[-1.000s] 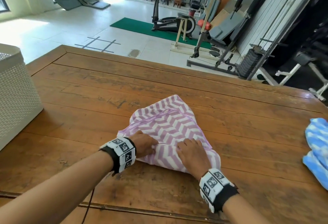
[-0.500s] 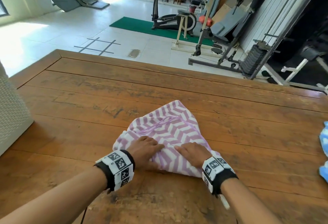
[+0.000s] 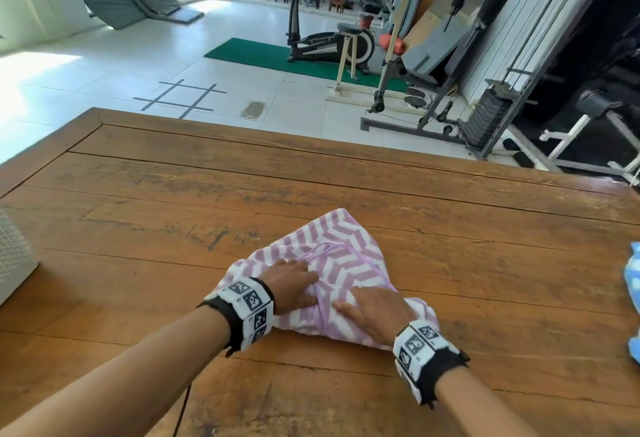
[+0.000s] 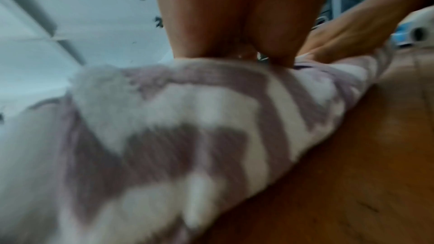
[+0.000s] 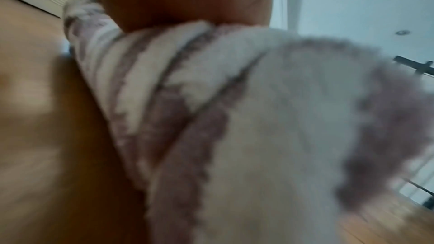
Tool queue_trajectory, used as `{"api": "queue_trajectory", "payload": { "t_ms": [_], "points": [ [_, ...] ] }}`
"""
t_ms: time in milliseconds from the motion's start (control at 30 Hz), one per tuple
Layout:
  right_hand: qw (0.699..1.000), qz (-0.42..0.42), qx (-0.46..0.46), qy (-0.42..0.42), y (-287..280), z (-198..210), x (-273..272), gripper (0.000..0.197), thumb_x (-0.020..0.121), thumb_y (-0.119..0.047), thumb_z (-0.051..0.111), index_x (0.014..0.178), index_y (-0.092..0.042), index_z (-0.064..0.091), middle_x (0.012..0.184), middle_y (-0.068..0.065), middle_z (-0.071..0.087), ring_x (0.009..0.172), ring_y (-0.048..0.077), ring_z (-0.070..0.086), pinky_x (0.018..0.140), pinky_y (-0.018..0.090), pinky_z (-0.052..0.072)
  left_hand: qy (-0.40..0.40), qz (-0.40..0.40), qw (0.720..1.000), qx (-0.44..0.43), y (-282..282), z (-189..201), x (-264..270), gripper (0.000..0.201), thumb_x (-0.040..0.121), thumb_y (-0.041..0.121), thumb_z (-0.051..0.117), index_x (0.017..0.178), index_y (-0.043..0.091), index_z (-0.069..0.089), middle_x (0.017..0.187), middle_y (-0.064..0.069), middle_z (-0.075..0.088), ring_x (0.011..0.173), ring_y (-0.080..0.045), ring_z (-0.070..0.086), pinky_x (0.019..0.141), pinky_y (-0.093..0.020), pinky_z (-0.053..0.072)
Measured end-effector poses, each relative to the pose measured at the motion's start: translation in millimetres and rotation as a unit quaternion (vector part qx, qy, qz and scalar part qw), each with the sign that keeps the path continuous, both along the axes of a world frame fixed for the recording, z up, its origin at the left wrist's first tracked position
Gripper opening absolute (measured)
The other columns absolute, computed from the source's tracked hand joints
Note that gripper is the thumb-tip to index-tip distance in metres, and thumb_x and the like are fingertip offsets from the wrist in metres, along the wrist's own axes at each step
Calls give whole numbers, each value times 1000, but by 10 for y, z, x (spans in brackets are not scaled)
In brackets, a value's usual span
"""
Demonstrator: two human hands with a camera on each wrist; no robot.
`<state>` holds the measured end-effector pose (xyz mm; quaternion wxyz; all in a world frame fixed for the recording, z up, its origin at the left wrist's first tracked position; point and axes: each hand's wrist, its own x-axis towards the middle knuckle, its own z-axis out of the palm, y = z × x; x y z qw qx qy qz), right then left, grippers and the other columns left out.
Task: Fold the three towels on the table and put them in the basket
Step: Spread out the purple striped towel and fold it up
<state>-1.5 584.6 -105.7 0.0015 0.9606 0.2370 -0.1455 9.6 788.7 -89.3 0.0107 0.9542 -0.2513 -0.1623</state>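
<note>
My left hand (image 3: pixel 289 286) and right hand (image 3: pixel 375 313) press flat — fingers straight, gripping nothing — on the folded purple-and-white chevron terry towel (image 3: pixel 341 253), lying mid-way across the brown wooden plank counter (image 3: pixel 173 194), white perforated basket (image 3: pixel 14 256) far left.

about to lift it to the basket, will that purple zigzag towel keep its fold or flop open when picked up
The purple towel looks soft and fluffy, so it will probably sag and partly unfold if lifted by one edge. Both the left hand and the right hand lie flat on it; its layers look loose. It is likely light, and unlikely to roll.
</note>
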Motion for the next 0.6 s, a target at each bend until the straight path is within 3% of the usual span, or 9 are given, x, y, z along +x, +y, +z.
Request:
{"api": "queue_trajectory", "payload": {
  "t_ms": [33, 67, 167, 300, 433, 500, 567, 600],
  "points": [
    [999, -5, -23, 28, -20, -25, 102, 104, 71, -83, -15, 125, -22, 50, 114, 11, 59, 102, 30, 58, 76, 37, 40, -38, -9, 999, -18, -16, 0, -35, 44, 97, 38, 43, 137, 19, 43, 135, -6, 48, 124, -25, 44, 103, -36, 30],
    [998, -24, -28, 44, -40, -60, 204, 107, 68, -84, -16, 123, -21, 51, 114, 10, 60, 100, 29, 58, 76, 36, 41, -55, -17, 998, -37, -28, -8, -75, 48, 96, 38, 44, 140, 20, 39, 137, -5, 46, 126, -24, 42, 106, -35, 28],
    [991, -87, 5, 103, -8, -63, 387, 71, 89, -72, 13, 111, -20, 57, 116, 8, 63, 101, 26, 59, 90, 41, 45, -47, -33, 998, -18, -3, -64, -148, 71, 89, 50, 51, 148, 19, 25, 144, -4, 38, 132, -22, 33, 113, -34, 17],
    [984, -100, 35, 145, 45, 8, 360, 67, 92, -67, 19, 119, -18, 56, 121, 6, 60, 105, 25, 57, 95, 41, 43, -16, -23, 1000, -4, 13, -24, 24, 59, 91, 38, 55, 144, 23, 34, 133, -4, 51, 126, -22, 44, 104, -34, 25],
    [1000, -22, 0, -5, 46, 110, 36, 34, 102, -38, 32, 128, -18, 44, 123, 8, 53, 108, 26, 51, 89, 38, 42, 55, -14, 998, -8, -17, 92, 128, 52, 91, 34, 59, 139, 21, 45, 131, -5, 57, 123, -24, 48, 101, -32, 33],
    [1000, -13, 7, -21, 38, 119, -150, 52, 99, -51, 22, 137, -18, 36, 129, 8, 49, 116, 28, 47, 96, 41, 38, 108, 4, 994, -29, -11, 117, 145, 49, 89, 32, 62, 135, 17, 51, 130, -7, 57, 122, -26, 49, 96, -30, 37],
    [1000, 0, -15, 0, 31, 75, -235, 91, 78, -73, -6, 137, -19, 37, 127, 7, 53, 117, 28, 48, 96, 39, 35, 159, 11, 987, -32, -12, 161, 126, 50, 89, 30, 63, 136, 14, 51, 134, -8, 53, 124, -25, 47, 97, -28, 37],
    [1000, 8, -17, -1, 44, 48, -258, 100, 70, -74, -15, 131, -19, 41, 122, 7, 56, 113, 28, 50, 91, 39, 36, 173, 16, 984, -25, -9, 183, 100, 54, 89, 31, 63, 138, 14, 47, 138, -7, 49, 127, -24, 45, 100, -28, 35]
  ]
}}
